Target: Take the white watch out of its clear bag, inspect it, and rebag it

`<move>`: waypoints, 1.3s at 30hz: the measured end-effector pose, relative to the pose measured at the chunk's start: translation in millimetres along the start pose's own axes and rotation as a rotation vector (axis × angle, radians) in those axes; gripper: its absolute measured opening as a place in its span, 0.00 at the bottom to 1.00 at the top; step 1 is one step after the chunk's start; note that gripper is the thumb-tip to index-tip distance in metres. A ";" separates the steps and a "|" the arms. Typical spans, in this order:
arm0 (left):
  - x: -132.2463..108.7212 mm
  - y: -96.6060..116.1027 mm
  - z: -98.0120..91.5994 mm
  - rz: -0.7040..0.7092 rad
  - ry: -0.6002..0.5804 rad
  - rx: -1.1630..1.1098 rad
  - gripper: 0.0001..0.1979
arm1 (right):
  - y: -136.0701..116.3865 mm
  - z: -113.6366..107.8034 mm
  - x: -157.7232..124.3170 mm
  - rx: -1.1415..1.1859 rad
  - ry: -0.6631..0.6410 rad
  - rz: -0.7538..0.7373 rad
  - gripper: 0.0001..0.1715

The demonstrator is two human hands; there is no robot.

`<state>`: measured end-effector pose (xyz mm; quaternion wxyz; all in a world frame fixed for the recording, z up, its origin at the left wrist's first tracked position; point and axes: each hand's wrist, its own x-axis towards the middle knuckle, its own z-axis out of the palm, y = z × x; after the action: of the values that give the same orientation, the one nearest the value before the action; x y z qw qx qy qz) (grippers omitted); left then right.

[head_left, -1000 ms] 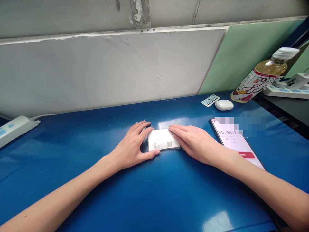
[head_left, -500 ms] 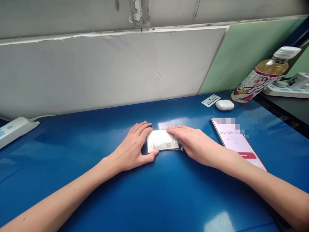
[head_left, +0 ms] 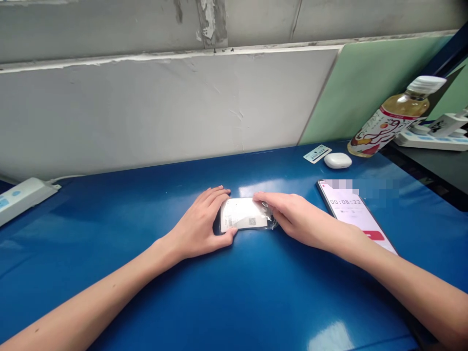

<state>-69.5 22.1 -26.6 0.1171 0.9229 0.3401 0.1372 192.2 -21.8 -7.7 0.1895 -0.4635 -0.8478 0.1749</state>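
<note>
A small white packet point(head_left: 243, 215) with printed codes, wrapped in clear plastic, lies on the blue table point(head_left: 234, 292) in front of me. My left hand point(head_left: 200, 224) grips its left end, fingers over the far edge and thumb at the near edge. My right hand point(head_left: 294, 217) holds its right end, fingers curled over the plastic there. Both hands rest on the table top.
A phone point(head_left: 356, 217) showing a running timer lies just right of my right wrist. Behind it are a white earbud case point(head_left: 338, 160), a small card point(head_left: 317, 153) and a tea bottle point(head_left: 393, 117). Power strips sit at the far left point(head_left: 22, 197) and far right point(head_left: 431, 139).
The packet's far edge has lifted slightly and it looks narrower; my right fingers have curled more over its right end. My left hand has stayed in place.
</note>
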 end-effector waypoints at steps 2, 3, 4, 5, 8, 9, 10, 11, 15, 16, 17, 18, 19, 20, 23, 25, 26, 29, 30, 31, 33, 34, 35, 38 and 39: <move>-0.9 -0.8 1.1 -0.013 0.024 -0.009 0.28 | 2.0 -1.1 0.2 -0.115 0.055 -0.061 0.22; -1.1 -1.1 1.6 -0.021 0.036 -0.009 0.28 | 3.3 -2.0 0.5 -0.189 0.073 -0.078 0.20; -1.3 -1.3 2.0 -0.027 0.044 -0.004 0.28 | 4.7 -3.0 0.7 -0.261 0.080 -0.087 0.18; -1.3 -1.4 2.2 -0.031 0.048 0.004 0.28 | 6.2 -4.0 1.0 -0.324 0.076 -0.093 0.17; -1.0 -0.7 1.4 -0.027 0.042 0.036 0.29 | 10.0 -5.6 1.6 -0.414 0.026 -0.107 0.16; -0.8 -0.3 0.9 -0.024 0.038 0.041 0.29 | 10.8 -5.2 1.7 -0.419 0.016 -0.117 0.16; -0.8 0.2 0.2 -0.021 0.037 0.044 0.29 | 11.3 -4.6 1.8 -0.421 0.014 -0.131 0.15; -0.8 0.5 -0.4 -0.017 0.036 0.045 0.29 | 11.5 -3.7 1.8 -0.418 0.018 -0.144 0.14; -1.7 0.6 -1.8 0.010 0.022 0.046 0.29 | 9.0 -2.4 1.8 -0.357 0.017 -0.147 0.15; -2.1 0.3 -1.7 0.017 0.017 0.044 0.29 | 8.0 -2.9 1.6 -0.336 0.008 -0.127 0.16; -2.3 -0.1 -1.3 0.023 0.014 0.043 0.29 | 7.0 -3.6 1.3 -0.315 0.001 -0.108 0.16; -2.6 -0.6 -0.8 0.026 0.012 0.043 0.30 | 6.1 -4.4 0.9 -0.296 -0.006 -0.092 0.17; -2.7 -1.0 -0.2 0.026 0.011 0.043 0.30 | 5.5 -5.1 0.4 -0.276 -0.013 -0.080 0.18; -2.7 -1.3 0.4 0.023 0.013 0.044 0.31 | 5.1 -5.6 -0.1 -0.257 -0.018 -0.073 0.19; -2.3 -1.4 1.6 0.007 0.021 0.031 0.32 | 4.9 -5.7 -1.3 -0.217 -0.030 -0.077 0.22; -1.7 -1.1 1.4 0.000 0.027 0.012 0.31 | 5.2 -4.8 -1.3 -0.208 -0.029 -0.085 0.21; -1.5 -0.9 1.2 -0.002 0.026 0.001 0.30 | 5.2 -4.2 -1.1 -0.207 -0.029 -0.093 0.20; -0.9 -1.0 0.3 0.003 0.019 -0.037 0.27 | 4.6 -1.9 -0.4 -0.209 -0.007 -0.130 0.13; -0.9 -1.1 0.2 0.016 0.024 -0.047 0.26 | 4.1 -1.1 -0.4 -0.216 0.014 -0.143 0.12; -1.0 -1.3 0.2 0.033 0.029 -0.052 0.25 | 3.5 -0.2 -0.6 -0.230 0.040 -0.152 0.12; -1.2 -1.6 0.2 0.076 0.043 -0.052 0.24 | 2.2 1.8 -1.3 -0.267 0.089 -0.162 0.12; -1.4 -1.6 0.3 0.093 0.044 -0.048 0.23 | 1.7 2.9 -1.6 -0.282 0.102 -0.168 0.12; -1.5 -1.5 0.3 0.104 0.043 -0.046 0.23 | 1.4 4.1 -1.9 -0.291 0.103 -0.176 0.12; -2.1 -1.3 1.0 0.107 0.054 -0.049 0.24 | 1.6 8.5 -2.0 -0.294 0.098 -0.198 0.12; -2.4 -1.3 1.4 0.101 0.058 -0.051 0.24 | 2.1 10.1 -1.7 -0.299 0.100 -0.199 0.12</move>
<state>-71.5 21.3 -28.7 0.1234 0.9314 0.2926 0.1782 189.7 -23.4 -17.7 0.1770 -0.4084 -0.8955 0.0041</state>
